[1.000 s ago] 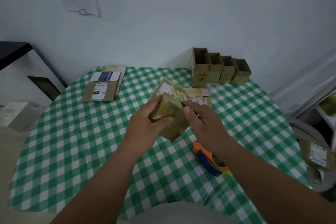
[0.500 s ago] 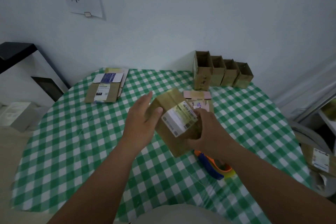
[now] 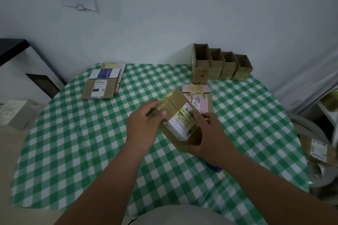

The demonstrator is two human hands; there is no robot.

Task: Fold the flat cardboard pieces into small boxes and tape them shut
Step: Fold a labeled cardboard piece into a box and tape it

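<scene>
Two hands hold one small cardboard box (image 3: 180,120) above the checked tabletop (image 3: 73,142): left grip (image 3: 144,126) clamps its taped end, right grip (image 3: 210,137) apparently closed around its near corner.

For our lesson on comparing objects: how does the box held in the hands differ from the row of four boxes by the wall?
The held box is off the table, tilted, gripped by the left hand and right hand; the row of boxes stands upright on the table. The held box shows a white printed label; the row shows none from here. The row's tops are open. All are brown cardboard.
</scene>
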